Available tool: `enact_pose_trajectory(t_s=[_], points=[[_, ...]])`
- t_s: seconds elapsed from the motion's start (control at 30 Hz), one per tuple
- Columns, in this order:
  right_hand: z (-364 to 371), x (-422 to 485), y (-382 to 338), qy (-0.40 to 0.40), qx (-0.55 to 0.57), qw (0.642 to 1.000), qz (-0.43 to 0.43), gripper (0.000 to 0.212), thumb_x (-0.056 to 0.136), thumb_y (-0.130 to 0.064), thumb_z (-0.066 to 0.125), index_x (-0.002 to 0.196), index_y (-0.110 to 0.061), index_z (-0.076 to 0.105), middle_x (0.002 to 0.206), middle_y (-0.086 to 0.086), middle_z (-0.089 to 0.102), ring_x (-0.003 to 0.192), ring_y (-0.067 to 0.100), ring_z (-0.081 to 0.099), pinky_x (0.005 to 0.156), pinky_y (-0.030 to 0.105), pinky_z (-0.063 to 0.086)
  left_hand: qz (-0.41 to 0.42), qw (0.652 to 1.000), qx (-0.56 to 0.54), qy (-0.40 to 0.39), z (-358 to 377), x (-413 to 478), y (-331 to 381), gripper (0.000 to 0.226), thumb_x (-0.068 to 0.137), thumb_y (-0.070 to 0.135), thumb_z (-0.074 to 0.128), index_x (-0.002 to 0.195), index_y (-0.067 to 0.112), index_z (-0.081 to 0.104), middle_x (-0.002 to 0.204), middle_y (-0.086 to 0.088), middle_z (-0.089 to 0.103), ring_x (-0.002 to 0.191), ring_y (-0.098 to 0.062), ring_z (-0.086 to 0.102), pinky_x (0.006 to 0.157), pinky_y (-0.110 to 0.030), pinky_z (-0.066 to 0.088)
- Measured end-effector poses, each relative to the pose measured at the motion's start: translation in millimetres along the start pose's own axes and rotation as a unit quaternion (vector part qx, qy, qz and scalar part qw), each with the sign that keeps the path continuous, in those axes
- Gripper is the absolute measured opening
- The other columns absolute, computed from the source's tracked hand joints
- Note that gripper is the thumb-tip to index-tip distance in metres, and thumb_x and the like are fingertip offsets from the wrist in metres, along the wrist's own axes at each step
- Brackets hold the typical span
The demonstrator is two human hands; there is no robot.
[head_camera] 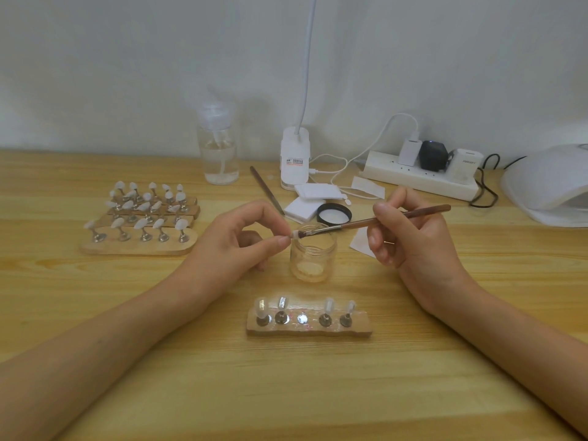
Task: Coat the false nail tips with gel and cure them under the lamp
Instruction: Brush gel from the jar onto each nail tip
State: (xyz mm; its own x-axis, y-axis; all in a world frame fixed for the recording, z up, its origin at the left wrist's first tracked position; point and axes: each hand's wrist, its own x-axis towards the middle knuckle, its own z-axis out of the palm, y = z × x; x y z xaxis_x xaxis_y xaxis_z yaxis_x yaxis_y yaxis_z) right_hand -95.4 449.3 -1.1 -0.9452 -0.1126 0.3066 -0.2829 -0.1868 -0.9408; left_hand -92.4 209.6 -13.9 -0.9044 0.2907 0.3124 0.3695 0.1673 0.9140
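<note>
Pale wood forms the desk [318, 393] under both forearms. The left hand [235, 246] has thumb and forefinger drawn together, pinching a small false nail tip [294, 234] at their ends, with the other fingers loosely curled beneath. The right hand [413, 237] grips a brown-handled brush [391, 218] as one holds a pen. The handle slants up past its knuckles and the bristles touch the tip pinched in the left hand.

Between the two hands, directly under the point where brush meets tip, stands an open glass jar [313, 256]. Its black lid [334, 214] lies just beyond the jar. Nearer the person than either hand sits a wooden stand [308, 329] with four glossy tips upright on metal holders and a lone metal disc between them. Beyond the left hand, to its outer side, is a group of wooden stands [136, 218] crowded with white tips. Well out past the right hand's outer side rests the white curing lamp [547, 189]. Farther back from both hands are a clear pump bottle [219, 148], a power strip [420, 178] and a second brush [267, 194] lying flat.
</note>
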Motion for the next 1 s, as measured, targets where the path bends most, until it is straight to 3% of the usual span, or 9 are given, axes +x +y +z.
enact_pose_trajectory(t_s=[0.43,0.6,0.87,1.0], points=[[-1.2,1.0,2.2,0.011,0.013,1.000,0.009,0.020,0.086,-0.022,0.062,0.072,-0.017,0.048,0.054,0.003,0.057,0.044,0.013,0.049,0.041,0.018,0.037,0.002,1.000,-0.012,0.000,-0.1,0.4,-1.9,0.006,0.081,0.024,0.071,0.084,0.022,0.066,0.074,0.019,0.063,0.057,-0.007,0.053,0.060,-0.018,0.047],[-2.4,2.0,0.9,-0.002,0.035,0.999,-0.002,0.020,0.089,-0.021,0.059,0.074,-0.016,0.047,0.054,0.002,0.058,0.043,0.011,0.049,0.041,0.017,0.038,0.004,1.000,-0.003,-0.006,-0.2,0.4,-2.7,0.009,0.087,0.016,0.071,0.085,0.022,0.066,0.073,0.020,0.063,0.058,-0.006,0.054,0.060,-0.019,0.048],[-3.0,1.9,2.7,0.014,0.021,1.000,0.006,0.020,0.087,-0.022,0.060,0.074,-0.015,0.047,0.055,0.002,0.058,0.044,0.012,0.048,0.042,0.019,0.038,0.005,1.000,-0.009,-0.004,-0.4,0.0,-2.0,0.008,0.085,0.019,0.074,0.084,0.021,0.066,0.073,0.019,0.062,0.057,-0.007,0.053,0.060,-0.019,0.047],[-2.6,1.4,1.5,-0.015,0.032,0.999,-0.005,0.019,0.090,-0.021,0.058,0.075,-0.017,0.049,0.056,0.002,0.059,0.045,0.012,0.050,0.042,0.018,0.040,0.004,1.000,-0.010,-0.003,-0.5,0.1,-1.5,0.006,0.085,0.018,0.070,0.084,0.022,0.066,0.075,0.018,0.063,0.057,-0.006,0.054,0.060,-0.018,0.048]])
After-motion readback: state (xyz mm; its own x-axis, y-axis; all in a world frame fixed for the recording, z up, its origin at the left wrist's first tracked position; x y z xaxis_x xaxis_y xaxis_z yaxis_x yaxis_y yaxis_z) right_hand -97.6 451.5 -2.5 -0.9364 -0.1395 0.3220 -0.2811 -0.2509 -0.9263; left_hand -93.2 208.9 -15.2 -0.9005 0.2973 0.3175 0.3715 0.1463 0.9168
